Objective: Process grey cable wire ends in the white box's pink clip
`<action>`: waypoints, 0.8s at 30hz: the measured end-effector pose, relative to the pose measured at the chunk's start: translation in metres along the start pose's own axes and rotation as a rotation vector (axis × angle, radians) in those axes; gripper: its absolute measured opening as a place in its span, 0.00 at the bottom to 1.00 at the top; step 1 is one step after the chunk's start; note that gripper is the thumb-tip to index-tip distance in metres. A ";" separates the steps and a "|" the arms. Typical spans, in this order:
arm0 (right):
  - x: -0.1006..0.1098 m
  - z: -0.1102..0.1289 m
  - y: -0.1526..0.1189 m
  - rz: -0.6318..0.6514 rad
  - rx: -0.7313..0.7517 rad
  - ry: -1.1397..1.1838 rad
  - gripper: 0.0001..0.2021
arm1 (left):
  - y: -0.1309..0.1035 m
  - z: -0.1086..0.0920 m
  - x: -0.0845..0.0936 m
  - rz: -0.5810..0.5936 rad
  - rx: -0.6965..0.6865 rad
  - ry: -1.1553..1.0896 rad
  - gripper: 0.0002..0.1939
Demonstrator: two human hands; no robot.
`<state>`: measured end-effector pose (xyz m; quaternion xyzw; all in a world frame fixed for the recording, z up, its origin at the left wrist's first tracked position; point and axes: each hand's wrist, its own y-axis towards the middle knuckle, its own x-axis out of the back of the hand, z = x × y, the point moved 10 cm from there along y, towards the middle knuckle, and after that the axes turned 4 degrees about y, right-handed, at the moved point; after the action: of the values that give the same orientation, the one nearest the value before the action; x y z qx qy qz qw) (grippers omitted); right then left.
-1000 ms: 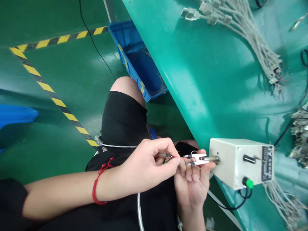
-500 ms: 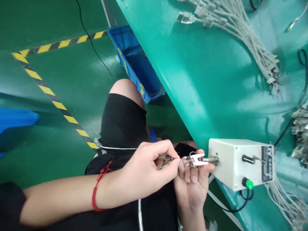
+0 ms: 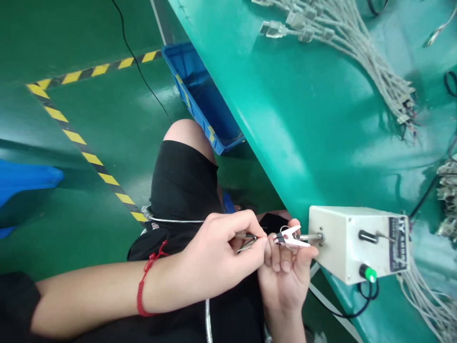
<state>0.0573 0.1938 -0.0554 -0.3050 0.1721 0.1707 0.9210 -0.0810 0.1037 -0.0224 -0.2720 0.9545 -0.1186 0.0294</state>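
My left hand (image 3: 228,252), a red cord bracelet at its wrist, pinches the thin wire ends of a cable (image 3: 246,235) between thumb and forefinger. The wire tips reach toward a small white spring clip (image 3: 290,237) with black jaw tips, which are together. It sits at the end of a metal shaft (image 3: 312,237) coming out of a white box machine (image 3: 332,238). My right hand (image 3: 285,276) is palm up, its thumb and forefinger at the clip's two handles, other fingers curled below the jaws. Whether the wires are between the jaws is too small to tell.
Bundled grey USB cables (image 3: 342,43) lie on the green table (image 3: 264,119). More cables (image 3: 424,295) are beyond the machine, which has a green knob (image 3: 370,274). A blue bin (image 3: 196,102) stands under the table edge. A pale cable (image 3: 178,220) runs across my lap.
The clip's black jaws, apart before, have come together, and its handles have spread. My hands have stayed almost in place. The view has shifted slightly.
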 end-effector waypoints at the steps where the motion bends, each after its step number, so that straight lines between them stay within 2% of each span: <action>1: 0.000 0.000 0.000 0.008 -0.006 -0.003 0.21 | 0.000 0.000 0.000 -0.003 -0.002 0.002 0.06; 7: 0.002 -0.002 -0.002 0.037 -0.038 -0.028 0.22 | -0.001 -0.002 -0.001 -0.011 -0.019 0.023 0.05; 14: -0.003 0.000 0.002 0.088 0.017 -0.032 0.17 | -0.001 -0.006 0.002 -0.041 -0.043 0.054 0.06; 24: 0.002 0.001 0.004 0.080 0.038 -0.045 0.17 | -0.001 -0.009 0.003 -0.064 -0.070 0.076 0.06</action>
<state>0.0574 0.1980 -0.0571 -0.2765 0.1663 0.2108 0.9227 -0.0841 0.1029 -0.0129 -0.2987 0.9493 -0.0963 -0.0202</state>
